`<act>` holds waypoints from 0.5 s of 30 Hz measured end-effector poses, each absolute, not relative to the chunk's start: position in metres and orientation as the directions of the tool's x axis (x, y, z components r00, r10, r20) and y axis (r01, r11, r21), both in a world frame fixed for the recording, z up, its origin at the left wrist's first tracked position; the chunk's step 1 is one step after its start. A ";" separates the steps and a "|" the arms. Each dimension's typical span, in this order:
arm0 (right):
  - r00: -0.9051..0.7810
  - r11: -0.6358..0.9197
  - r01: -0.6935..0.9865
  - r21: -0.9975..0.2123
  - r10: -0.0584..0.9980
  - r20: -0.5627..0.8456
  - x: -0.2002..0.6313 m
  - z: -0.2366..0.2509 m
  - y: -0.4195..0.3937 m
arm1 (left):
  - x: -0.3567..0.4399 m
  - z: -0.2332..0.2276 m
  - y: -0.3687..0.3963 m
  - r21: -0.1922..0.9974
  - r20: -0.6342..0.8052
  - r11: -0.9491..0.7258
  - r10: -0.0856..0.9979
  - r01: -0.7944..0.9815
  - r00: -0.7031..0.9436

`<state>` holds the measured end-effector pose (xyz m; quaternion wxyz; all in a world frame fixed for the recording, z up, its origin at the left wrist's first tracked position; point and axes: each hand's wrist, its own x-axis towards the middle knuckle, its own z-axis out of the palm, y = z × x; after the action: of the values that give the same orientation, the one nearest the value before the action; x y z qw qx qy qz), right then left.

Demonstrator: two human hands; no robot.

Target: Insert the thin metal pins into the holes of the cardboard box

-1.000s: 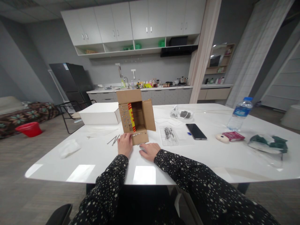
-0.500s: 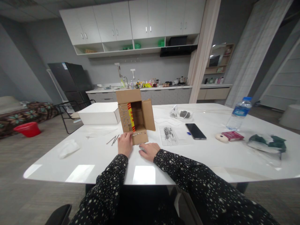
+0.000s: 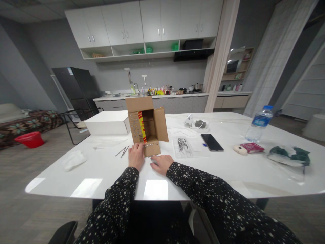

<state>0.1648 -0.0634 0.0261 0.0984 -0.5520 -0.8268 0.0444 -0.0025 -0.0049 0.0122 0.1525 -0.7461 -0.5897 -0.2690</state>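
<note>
resting on the near flap of a cardboard box [image 3: 147,126], the left hand [image 3: 136,156] lies palm down with its fingers touching the flap's left end; it presses rather than grips, fingers loosely flat, closed on nothing. the right hand [image 3: 161,163] lies flat on the white table [image 3: 106,169] just in front of the flap, fingers spread a little, holding nothing that can be seen. something small and grey shows under its fingertips, too small to tell what.

the box stands on its side near the middle of the table, its opening facing the person, top flap up, right flap swung outward, and a red and yellow strip down the inside left. a row of small shiny studs runs along the near flap and up the left flap.

a few thin metal nails [image 3: 123,151] lie on the table just left of the left hand. a white box [image 3: 108,123] sits behind and left of the cardboard one, touching or nearly so. a clear plastic tray [image 3: 189,146] lies to the right, then a dark phone [image 3: 212,142]. a water bottle [image 3: 259,123] stands well apart at the far right. both sleeves are black with white stars.
</note>
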 end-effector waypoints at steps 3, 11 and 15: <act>-0.368 0.382 0.905 -0.187 0.924 0.107 0.165 0.027 -0.064 | -0.003 0.012 -0.005 0.087 0.589 -0.260 0.792 0.962 0.161; -0.375 0.393 0.901 -0.184 0.919 0.123 0.165 0.023 -0.061 | -0.003 0.011 -0.006 0.121 0.625 -0.296 0.764 0.947 0.159; -0.385 0.404 0.897 -0.178 0.913 0.131 0.165 0.022 -0.060 | -0.002 0.011 -0.007 0.148 0.637 -0.289 0.759 0.946 0.133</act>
<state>0.1653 -0.0603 0.0215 0.1040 -0.5445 -0.8314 0.0389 -0.0023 -0.0070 0.0110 0.1474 -0.7380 -0.5776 -0.3161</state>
